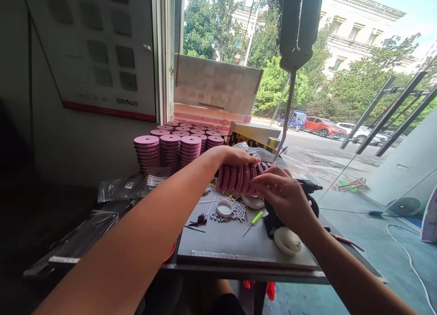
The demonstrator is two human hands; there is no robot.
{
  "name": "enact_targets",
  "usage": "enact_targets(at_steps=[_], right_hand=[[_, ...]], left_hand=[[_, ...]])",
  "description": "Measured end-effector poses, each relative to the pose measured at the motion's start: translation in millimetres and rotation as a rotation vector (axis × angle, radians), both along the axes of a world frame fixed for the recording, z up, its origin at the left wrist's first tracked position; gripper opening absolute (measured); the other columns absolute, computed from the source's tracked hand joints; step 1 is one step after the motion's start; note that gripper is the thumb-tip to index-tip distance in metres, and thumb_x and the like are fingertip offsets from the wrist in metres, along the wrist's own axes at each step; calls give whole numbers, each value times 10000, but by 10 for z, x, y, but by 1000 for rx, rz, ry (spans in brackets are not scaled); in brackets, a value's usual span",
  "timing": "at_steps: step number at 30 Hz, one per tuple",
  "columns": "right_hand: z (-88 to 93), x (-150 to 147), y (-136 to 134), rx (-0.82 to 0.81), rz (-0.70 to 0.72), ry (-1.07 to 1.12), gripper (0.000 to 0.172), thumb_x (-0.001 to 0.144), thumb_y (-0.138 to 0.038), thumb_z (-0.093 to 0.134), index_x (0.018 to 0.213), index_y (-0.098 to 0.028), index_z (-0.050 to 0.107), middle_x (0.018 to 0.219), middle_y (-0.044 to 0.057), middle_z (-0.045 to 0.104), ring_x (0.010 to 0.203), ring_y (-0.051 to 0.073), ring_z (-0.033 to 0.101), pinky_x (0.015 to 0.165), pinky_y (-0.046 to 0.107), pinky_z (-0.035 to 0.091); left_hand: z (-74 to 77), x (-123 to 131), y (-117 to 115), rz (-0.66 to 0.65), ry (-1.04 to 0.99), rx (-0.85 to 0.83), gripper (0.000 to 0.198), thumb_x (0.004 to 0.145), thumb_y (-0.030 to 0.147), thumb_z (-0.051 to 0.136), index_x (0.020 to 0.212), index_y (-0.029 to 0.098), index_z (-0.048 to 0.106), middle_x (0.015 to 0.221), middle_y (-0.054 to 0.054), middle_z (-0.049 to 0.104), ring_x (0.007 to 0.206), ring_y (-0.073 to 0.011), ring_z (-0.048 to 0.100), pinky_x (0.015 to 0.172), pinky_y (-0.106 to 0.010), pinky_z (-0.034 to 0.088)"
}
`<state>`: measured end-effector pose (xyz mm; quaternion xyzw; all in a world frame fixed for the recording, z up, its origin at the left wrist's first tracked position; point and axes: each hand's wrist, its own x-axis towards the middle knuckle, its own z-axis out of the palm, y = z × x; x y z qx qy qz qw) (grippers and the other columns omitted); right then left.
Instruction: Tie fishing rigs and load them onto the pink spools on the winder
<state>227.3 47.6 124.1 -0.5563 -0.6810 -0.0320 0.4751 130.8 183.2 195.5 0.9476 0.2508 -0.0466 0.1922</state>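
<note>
A row of pink spools (234, 178) lies on its side above the work board, dark material showing between some of the discs. My left hand (239, 155) reaches over the top of this row and is closed on it, the fingers partly hidden behind. At the row's near right side is my right hand (282, 190), thumb and fingertips pinched together against the spools' edges. Whatever the pinch holds is too small to make out. Below the hands, a white ring-shaped lid (224, 208) sits among many small grey-white beads (239, 211). A green-handled screwdriver (256, 217) lies beside them.
Stacks of pink spools (146, 153) stand at the back left. Clear plastic bags (116, 190) lie on the left. A black device (309, 196) and a whitish round bowl (287, 240) are by my right forearm. A ruler (232, 256) runs along the board's front edge.
</note>
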Motion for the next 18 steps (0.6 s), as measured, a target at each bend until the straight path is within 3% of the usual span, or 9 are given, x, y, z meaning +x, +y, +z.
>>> enact_targets(at_steps=[4,18], right_hand=[[18,9,-4,-24,22,50,99,742,-251,575,737,-211,665,741,26,552,770,192,484,731,367,376],[11,1,-7,-44,17,112,114,742,-283,582,738,-207,668,743,27,534,772,193,480,700,353,384]], left_hand=[[-8,-1,5,1,-4,-5,552,831,528,281,1126,148,552,1257,-85,527,1116,-227,456,944,-326,342],[-46,13,60,-15,-35,-9,562,820,525,315,1168,135,523,1285,-114,497,1192,-263,391,986,-355,304]])
